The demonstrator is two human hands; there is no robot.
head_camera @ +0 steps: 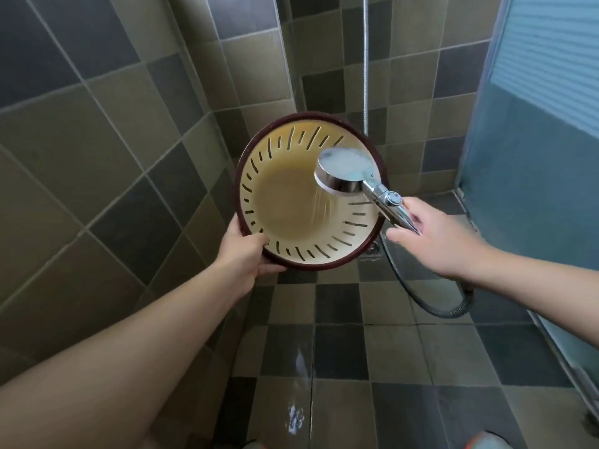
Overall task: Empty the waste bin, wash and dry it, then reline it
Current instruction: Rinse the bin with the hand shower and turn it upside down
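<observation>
Waste bin [285,202]: held up over the tiled floor [405,377], mouth toward the camera — cream inside, slotted wall, dark red rim.
Left hand [249,251]: fingers grip the bin's lower-left rim.
Right hand [434,238]: thumb and fingers pinch the shower head [348,173] by its chrome handle (water sprays into the bin).
Hose [431,306]: loops below the right wrist.
</observation>
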